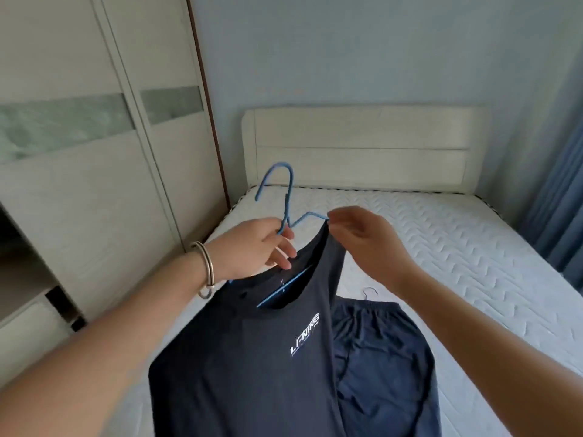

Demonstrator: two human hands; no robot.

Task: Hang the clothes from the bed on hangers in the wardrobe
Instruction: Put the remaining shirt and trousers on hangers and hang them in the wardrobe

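Note:
A dark navy T-shirt (246, 367) with a white chest logo hangs on a blue wire hanger (285, 197) above the bed. My left hand (255, 247) grips the hanger at its neck, just below the hook. My right hand (362, 234) pinches the shirt's shoulder where the hanger's right arm enters the fabric. Part of the hanger's lower bar shows through the neck opening. Dark navy shorts (381, 357) lie flat on the mattress (457, 247), with a silver hanger hook (369, 292) at their waistband.
The wardrobe (94, 184) with pale sliding doors stands at the left; a dark opening shows at its far left edge. A white headboard (362, 149) closes the far end of the bed. Blue curtains (558, 190) hang at the right.

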